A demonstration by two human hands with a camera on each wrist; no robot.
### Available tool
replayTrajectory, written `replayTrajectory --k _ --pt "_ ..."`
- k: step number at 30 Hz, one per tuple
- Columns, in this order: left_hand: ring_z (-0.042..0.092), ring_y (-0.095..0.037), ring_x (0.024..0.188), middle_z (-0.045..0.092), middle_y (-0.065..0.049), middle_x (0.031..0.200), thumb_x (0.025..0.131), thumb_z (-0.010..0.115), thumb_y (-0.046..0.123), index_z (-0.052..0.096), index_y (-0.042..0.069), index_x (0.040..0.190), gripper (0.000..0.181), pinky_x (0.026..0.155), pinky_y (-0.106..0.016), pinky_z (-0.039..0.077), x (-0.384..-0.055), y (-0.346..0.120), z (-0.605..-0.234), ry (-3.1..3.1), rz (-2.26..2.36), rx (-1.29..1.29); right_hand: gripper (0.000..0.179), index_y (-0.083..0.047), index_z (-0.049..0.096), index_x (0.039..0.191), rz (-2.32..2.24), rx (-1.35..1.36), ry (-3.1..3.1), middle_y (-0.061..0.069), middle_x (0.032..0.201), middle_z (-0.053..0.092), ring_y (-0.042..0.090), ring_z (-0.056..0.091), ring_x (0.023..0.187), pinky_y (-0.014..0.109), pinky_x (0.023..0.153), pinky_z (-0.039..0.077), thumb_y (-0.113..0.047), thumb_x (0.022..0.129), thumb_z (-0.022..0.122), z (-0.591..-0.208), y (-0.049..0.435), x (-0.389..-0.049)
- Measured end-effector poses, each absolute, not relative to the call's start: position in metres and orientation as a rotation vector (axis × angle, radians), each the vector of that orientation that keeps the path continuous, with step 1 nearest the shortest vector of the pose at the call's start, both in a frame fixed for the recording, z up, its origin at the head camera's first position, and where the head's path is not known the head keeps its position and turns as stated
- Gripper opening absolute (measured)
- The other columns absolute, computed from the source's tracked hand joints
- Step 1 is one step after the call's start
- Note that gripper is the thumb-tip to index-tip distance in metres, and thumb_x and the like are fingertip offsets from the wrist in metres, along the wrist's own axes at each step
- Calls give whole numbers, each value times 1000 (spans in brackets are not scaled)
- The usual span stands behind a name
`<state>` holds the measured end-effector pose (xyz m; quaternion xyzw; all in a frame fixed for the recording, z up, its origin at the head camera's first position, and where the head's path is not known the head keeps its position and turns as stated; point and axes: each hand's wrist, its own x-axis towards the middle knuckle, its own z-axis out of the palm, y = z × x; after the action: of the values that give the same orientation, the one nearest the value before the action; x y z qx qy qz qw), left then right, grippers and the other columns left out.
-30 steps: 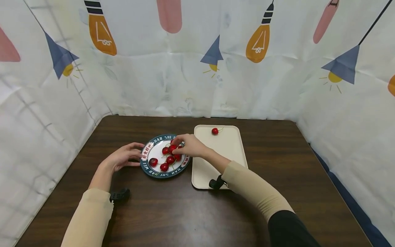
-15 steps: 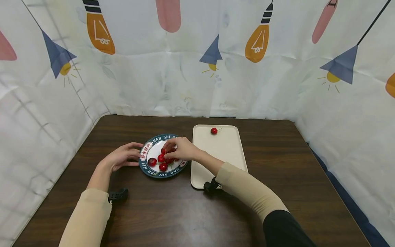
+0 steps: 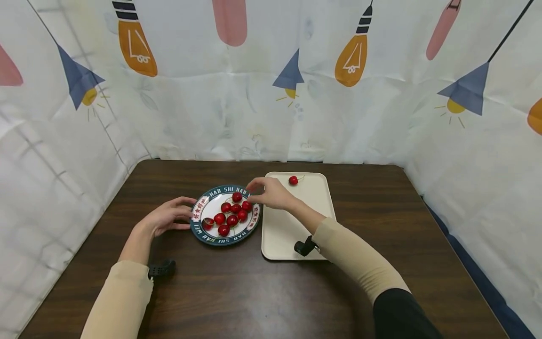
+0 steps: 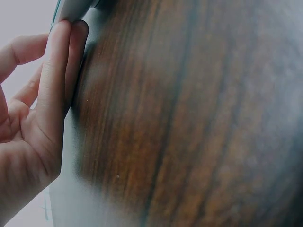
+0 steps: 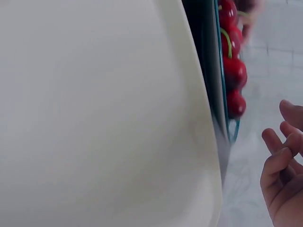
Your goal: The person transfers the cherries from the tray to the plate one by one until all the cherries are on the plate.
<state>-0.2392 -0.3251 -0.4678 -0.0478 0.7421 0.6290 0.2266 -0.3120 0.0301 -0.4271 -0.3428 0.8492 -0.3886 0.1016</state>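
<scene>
In the head view a round plate [image 3: 220, 241] with a dark blue-green lettered rim holds several red cherries [image 3: 232, 220], some with green stems. My left hand [image 3: 167, 217] touches the plate's left rim with its fingers extended. In the left wrist view the fingertips [image 4: 61, 30] meet the plate's edge. My right hand [image 3: 273, 194] hovers by the plate's right rim, partly over the tray's left edge. Its fingers are loosely bent and apart from the thumb [image 5: 289, 112], and I see nothing between them in the right wrist view.
A cream rectangular tray [image 3: 283, 235] lies right of the plate, close to it. One stemmed cherry [image 3: 293, 180] rests near its far edge. Both sit on a dark wooden table [image 3: 254, 292], with a printed curtain [image 3: 237, 113] behind and at the sides.
My right hand first shifted left over the cherries, then drew back right to the plate's edge, uncovering them. My left hand has stayed at the rim. The single cherry on the tray has not moved.
</scene>
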Motion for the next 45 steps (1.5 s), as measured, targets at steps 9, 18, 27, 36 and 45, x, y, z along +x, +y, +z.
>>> replayTrajectory --k 9,18,27,36,45 --pt "63 -24 104 50 -22 131 105 58 14 29 5 158 61 89 -41 60 -239 -325 -471 2052 1732 -142 33 -5 70 122 -1290 -739 2529 4 111 69 28 68 87 32 59 58 -20 93 77 -433 73 -333" --pt "62 -24 103 51 -20 129 105 59 13 30 5 157 61 89 -41 60 -238 -326 -469 2050 1739 -143 45 -3 61 135 -1400 -558 2557 14 126 63 21 57 82 28 55 51 -16 94 76 -440 99 -348" --pt "63 -26 105 50 -22 129 104 60 13 33 6 156 59 90 -42 59 -236 -324 -468 2067 1740 -144 43 -3 61 137 -1450 -423 2562 15 133 60 15 50 56 27 56 48 -12 97 72 -446 121 -358" --pt "62 -26 105 48 -22 132 104 60 15 31 6 157 61 90 -42 59 -234 -325 -467 2079 1724 -142 46 -7 59 143 -1468 -303 2525 13 141 56 12 47 51 25 51 40 -12 99 69 -452 130 -364" --pt "63 -25 104 49 -22 132 105 60 15 31 6 157 60 89 -42 60 -236 -324 -468 2075 1737 -136 42 -8 62 138 -1387 -269 2551 11 135 59 12 43 50 25 51 42 -12 97 70 -455 130 -370"
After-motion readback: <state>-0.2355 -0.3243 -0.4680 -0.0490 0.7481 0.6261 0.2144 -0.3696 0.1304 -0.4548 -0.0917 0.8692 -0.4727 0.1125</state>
